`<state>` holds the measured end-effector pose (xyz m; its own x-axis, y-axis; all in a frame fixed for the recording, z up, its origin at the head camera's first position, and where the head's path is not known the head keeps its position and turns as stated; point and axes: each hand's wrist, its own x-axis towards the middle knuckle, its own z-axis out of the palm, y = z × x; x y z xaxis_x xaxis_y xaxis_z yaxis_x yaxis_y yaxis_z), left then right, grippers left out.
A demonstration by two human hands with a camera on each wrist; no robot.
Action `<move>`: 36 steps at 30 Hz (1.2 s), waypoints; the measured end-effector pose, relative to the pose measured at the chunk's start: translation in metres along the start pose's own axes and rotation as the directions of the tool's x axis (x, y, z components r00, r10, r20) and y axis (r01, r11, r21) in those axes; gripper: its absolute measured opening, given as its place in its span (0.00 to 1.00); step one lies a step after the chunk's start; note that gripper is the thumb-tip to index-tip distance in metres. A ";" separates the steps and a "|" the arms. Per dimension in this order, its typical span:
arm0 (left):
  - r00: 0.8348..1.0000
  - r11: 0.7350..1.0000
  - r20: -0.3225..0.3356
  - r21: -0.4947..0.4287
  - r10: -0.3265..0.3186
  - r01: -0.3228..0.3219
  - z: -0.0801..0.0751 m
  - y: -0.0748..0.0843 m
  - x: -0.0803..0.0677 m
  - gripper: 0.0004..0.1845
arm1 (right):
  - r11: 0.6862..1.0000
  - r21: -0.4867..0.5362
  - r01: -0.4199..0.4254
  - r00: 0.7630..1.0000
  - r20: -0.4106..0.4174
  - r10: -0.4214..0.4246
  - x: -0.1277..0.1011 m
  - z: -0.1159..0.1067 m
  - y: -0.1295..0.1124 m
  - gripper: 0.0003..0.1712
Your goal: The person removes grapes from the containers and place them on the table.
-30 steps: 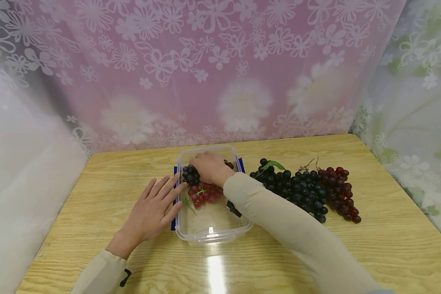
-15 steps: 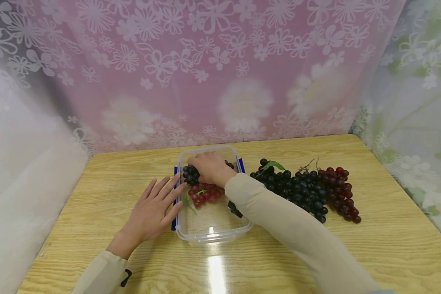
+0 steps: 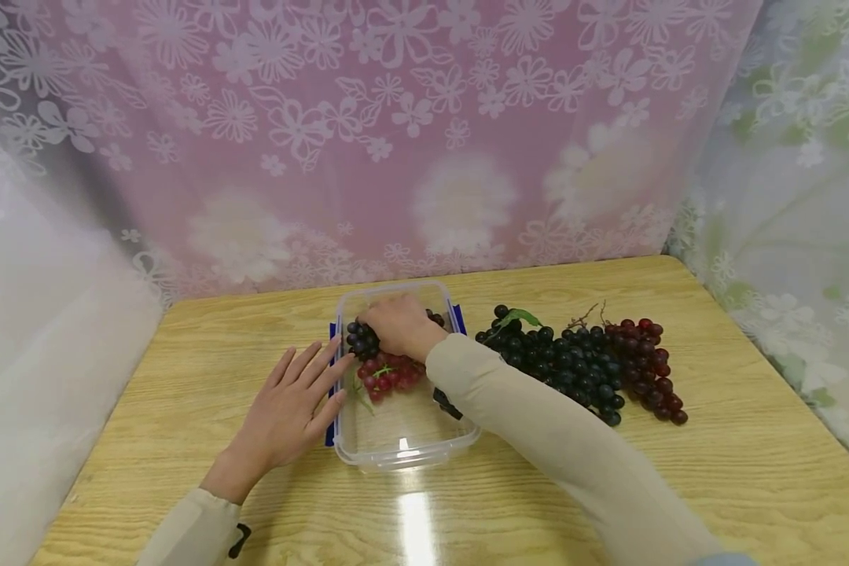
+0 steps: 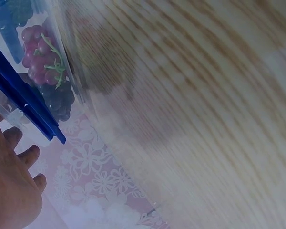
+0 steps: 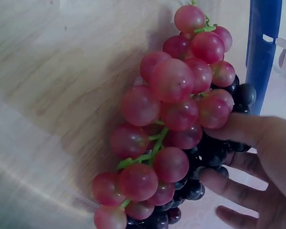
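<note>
A clear plastic food container with blue side latches stands on the wooden table. Inside it, a bunch of red grapes lies in front of a bunch of black grapes. My right hand reaches into the far half and holds the black bunch. In the right wrist view its thumb lies along the edge between the red grapes and the black grapes, with the fingers around the far side. My left hand is spread flat, fingertips right at the container's left rim beside a blue latch.
Right of the container lie more bunches of black grapes with a green leaf, and a dark red bunch beside them. A pink flowered curtain hangs behind the table's far edge, and pale fabric hangs on the right.
The whole head view has shifted slightly, moving the scene a little left in the picture. Both hands keep nearly the same places at the container.
</note>
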<state>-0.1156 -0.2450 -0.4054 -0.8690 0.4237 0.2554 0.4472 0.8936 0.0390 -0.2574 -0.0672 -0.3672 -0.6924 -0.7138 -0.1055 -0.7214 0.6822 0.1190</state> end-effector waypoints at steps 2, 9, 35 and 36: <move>1.000 1.000 -0.004 -0.005 0.000 0.000 0.000 0.001 -0.001 0.29 | 1.000 0.005 0.014 1.000 -0.020 -0.014 -0.002 0.000 0.002 0.22; 1.000 1.000 -0.021 -0.003 0.009 -0.009 0.002 0.002 0.000 0.29 | 0.997 0.076 0.021 0.997 -0.078 -0.015 -0.012 -0.013 0.014 0.22; 1.000 1.000 -0.028 -0.019 0.000 -0.001 0.004 0.005 0.001 0.29 | 0.902 0.429 -0.041 0.967 -0.209 0.143 -0.067 -0.077 0.046 0.33; 1.000 1.000 -0.028 -0.020 -0.002 0.001 0.004 0.005 0.000 0.29 | 0.892 0.451 -0.033 0.966 -0.214 0.144 -0.069 -0.079 0.048 0.33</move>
<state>-0.1144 -0.2394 -0.4089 -0.8634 0.4179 0.2826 0.4503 0.8910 0.0583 -0.2428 0.0024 -0.2762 -0.7700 -0.6254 0.1264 -0.6264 0.7035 -0.3357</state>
